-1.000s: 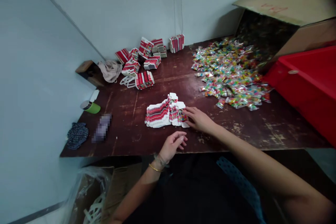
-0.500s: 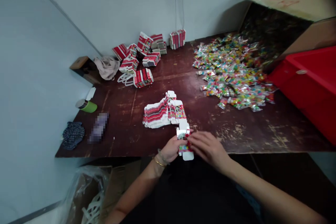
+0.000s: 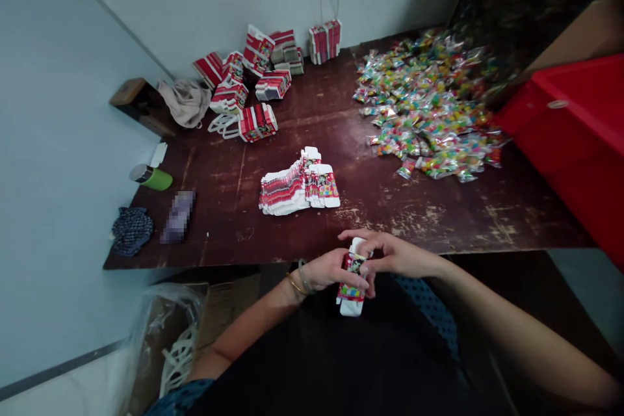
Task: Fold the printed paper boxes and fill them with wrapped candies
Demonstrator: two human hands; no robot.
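My left hand (image 3: 331,272) is closed around a small printed candy box (image 3: 351,279), red with a colourful picture and white end flaps. The box is tilted up, just off the table's front edge, and its lower flap sticks out below my fingers. At the box's upper end, my right hand (image 3: 385,257) has its thumb and fingers bent around the white top flap. Beyond my hands, a fanned stack of flat candy boxes (image 3: 287,192) lies on the table.
Many clear candy packets (image 3: 424,117) are heaped on the right of the table (image 3: 219,234), by a red bin (image 3: 560,136) and a large carton (image 3: 565,45). Bundled boxes (image 3: 258,122) lie at the back. A green bottle (image 3: 158,179) lies at left.
The candy box has moved down toward my body, away from the stack. My right hand has shifted from its side onto the upper flap, fingers now curled. The view has tilted slightly down.
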